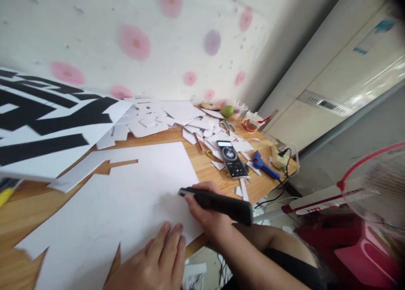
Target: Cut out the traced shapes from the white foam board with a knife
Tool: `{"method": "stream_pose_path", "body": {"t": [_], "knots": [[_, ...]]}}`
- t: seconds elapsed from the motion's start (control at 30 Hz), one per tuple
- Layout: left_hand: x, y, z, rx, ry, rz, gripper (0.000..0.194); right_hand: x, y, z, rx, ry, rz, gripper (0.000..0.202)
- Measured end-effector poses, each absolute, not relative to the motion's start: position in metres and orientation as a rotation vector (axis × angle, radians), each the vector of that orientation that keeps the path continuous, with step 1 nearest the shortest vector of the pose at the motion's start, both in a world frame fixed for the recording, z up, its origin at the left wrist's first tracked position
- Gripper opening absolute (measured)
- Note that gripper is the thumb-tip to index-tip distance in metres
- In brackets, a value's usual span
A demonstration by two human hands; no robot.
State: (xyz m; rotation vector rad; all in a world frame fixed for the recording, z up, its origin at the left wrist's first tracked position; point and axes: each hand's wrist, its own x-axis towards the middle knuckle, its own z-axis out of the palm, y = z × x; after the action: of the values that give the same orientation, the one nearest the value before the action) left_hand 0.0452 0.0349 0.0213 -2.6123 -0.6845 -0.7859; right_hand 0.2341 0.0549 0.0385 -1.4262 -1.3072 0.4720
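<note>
A large white sheet of card or foam board with pieces cut out of it lies on the wooden table. My right hand is closed around a black utility knife. Its tip points left over the right part of the sheet; whether it touches the surface I cannot tell. Flat on the sheet's near edge, below the knife tip, rests my left hand with fingers stretched out and nothing in it.
White offcuts pile along the wall. To the right lie a phone, a blue glue gun, scissors and a green fruit. Black-patterned sheets lean at left. A fan stands at right.
</note>
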Motion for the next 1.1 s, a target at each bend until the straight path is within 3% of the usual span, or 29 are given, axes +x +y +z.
{"method": "stream_pose_path", "body": {"t": [0.23, 1.1], "knots": [[0.047, 0.027, 0.047, -2.680, -0.555, -0.558, 0.034, 0.238, 0.050, 0.042, -1.491, -1.342, 0.446, 0.019], [0.048, 0.021, 0.047, -2.691, -0.622, -0.640, 0.033, 0.231, 0.046, 0.052, -1.453, -1.628, 0.275, 0.008]]}}
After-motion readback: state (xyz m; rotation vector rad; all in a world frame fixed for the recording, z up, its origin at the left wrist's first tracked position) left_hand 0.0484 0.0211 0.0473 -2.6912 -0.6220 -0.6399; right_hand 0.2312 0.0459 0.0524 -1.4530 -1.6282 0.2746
